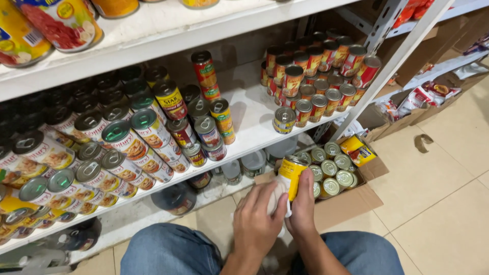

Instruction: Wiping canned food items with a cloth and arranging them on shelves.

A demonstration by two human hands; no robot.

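Both my hands meet low in the middle of the head view, above my knees in blue jeans. My right hand (302, 203) grips a yellow-labelled tin can (292, 173) from its right side. My left hand (256, 220) presses a white cloth (275, 194) against the can's left side. Just right of the can, an open cardboard box (351, 199) on the floor holds several more tins with silver pull-ring lids (331, 168).
White metal shelves (249, 118) in front of me carry many stacked tins: white-labelled ones at left, red-labelled ones (316, 71) at right, a few on the lowest shelf. More boxes with packets (417, 99) lie at right on the beige tiled floor (438, 203).
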